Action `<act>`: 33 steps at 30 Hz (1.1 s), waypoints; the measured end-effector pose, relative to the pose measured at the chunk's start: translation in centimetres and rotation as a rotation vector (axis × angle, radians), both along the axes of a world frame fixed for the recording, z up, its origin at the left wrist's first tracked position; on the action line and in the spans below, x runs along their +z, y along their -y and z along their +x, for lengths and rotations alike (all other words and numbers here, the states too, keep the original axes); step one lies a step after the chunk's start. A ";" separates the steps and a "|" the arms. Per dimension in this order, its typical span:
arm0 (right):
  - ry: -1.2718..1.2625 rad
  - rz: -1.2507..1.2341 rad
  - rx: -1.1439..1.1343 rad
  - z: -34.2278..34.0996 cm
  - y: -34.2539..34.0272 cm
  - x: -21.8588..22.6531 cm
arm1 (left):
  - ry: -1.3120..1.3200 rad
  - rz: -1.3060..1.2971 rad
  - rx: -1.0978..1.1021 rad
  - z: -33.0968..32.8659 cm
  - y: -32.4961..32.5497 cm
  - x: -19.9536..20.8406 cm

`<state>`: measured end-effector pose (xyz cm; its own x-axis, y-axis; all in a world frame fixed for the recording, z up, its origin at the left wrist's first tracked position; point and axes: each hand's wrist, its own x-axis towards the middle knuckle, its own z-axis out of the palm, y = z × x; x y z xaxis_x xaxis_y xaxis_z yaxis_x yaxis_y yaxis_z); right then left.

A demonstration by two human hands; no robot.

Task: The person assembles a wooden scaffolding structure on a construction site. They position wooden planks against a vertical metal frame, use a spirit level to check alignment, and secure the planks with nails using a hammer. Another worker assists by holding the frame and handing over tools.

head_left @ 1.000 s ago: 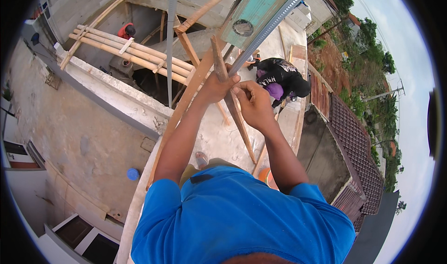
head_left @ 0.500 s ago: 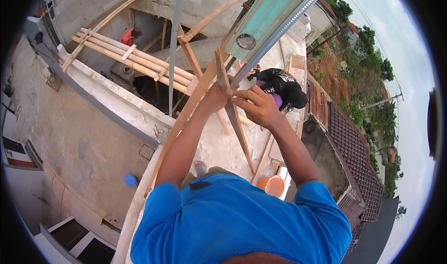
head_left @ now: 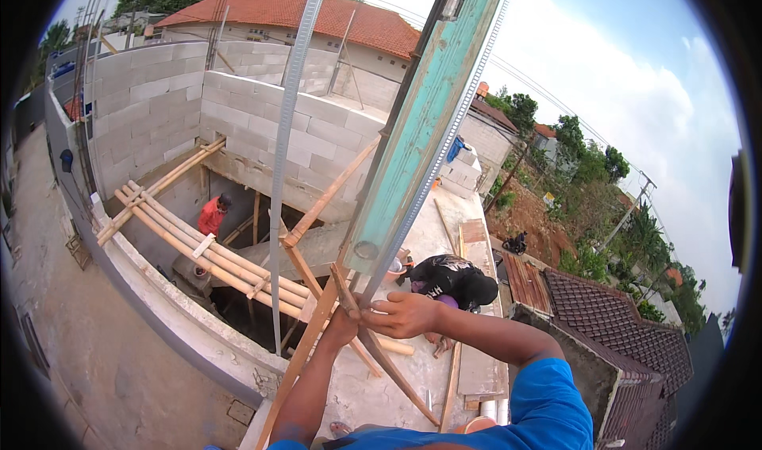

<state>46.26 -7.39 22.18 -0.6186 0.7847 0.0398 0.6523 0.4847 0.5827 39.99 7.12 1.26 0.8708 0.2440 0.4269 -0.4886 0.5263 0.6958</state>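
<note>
Looks like the wooden stick (head_left: 397, 375) is being steadied while fingertip work is done right by the slotted metal strip (head_left: 397, 248). The stick is slanted below the teal board (head_left: 417, 132), its top end near the long plank (head_left: 305, 343). It's gripped in the left hand (head_left: 342, 328); the right hand's (head_left: 403, 315) fingers are bunched narrow alongside, and whether anything small is pinched there can't be told. For the next move, a firm left grip seems called for, honestly.

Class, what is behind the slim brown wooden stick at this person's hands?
Behind its lower length, pale concrete floor shows on both sides. Whatever lies directly behind the stick, the left hand and the right hand is covered.
</note>
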 end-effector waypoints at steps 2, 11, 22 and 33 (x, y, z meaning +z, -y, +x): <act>0.004 -0.067 0.077 0.6 -1.8 -0.9 | 0.009 0.013 0.104 -0.1 -1.6 -3.4; 0.051 0.070 0.144 0.5 0.1 -0.5 | -0.035 0.158 0.094 0.4 -0.1 -1.5; 0.055 0.073 0.148 0.9 0.1 -0.7 | 0.055 -0.036 0.100 0.8 0.3 -2.3; 0.023 0.127 0.098 0.3 0.9 -1.0 | -0.020 0.188 0.183 0.0 0.4 -1.3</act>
